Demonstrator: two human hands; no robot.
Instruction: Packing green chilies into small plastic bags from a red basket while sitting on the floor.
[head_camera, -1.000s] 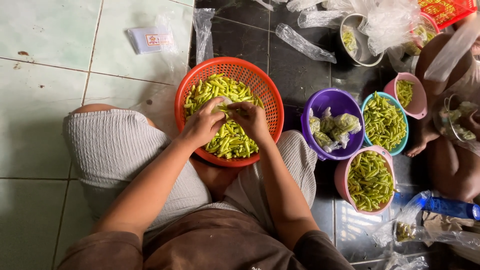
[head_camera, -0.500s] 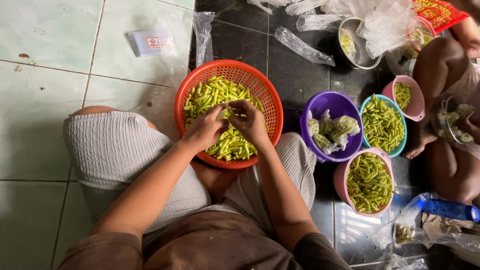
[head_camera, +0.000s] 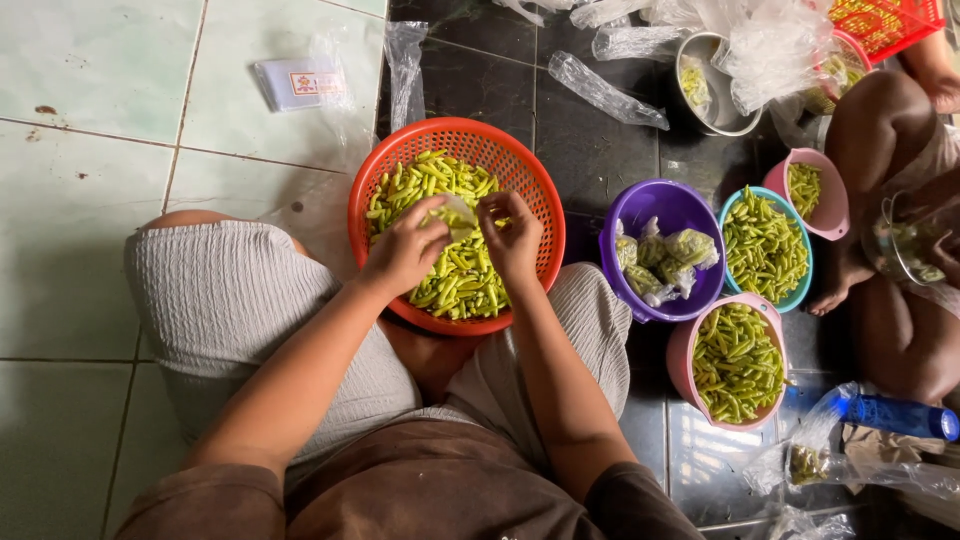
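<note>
Both hands were digging in the green chillies (head_camera: 455, 285) a second ago; now raised just above the orange basket (head_camera: 520, 165). Left hand (head_camera: 405, 250) and right hand (head_camera: 512, 235) each pinch a small clear bag (head_camera: 457, 215) between them. Filled bags sit in purple bowl (head_camera: 690, 200) nearby.

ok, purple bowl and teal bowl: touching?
Cannot tell. In the head view the purple bowl and teal bowl have rims that meet or overlap near the bagged chilies, but from overhead actual contact isn't plain.
</note>
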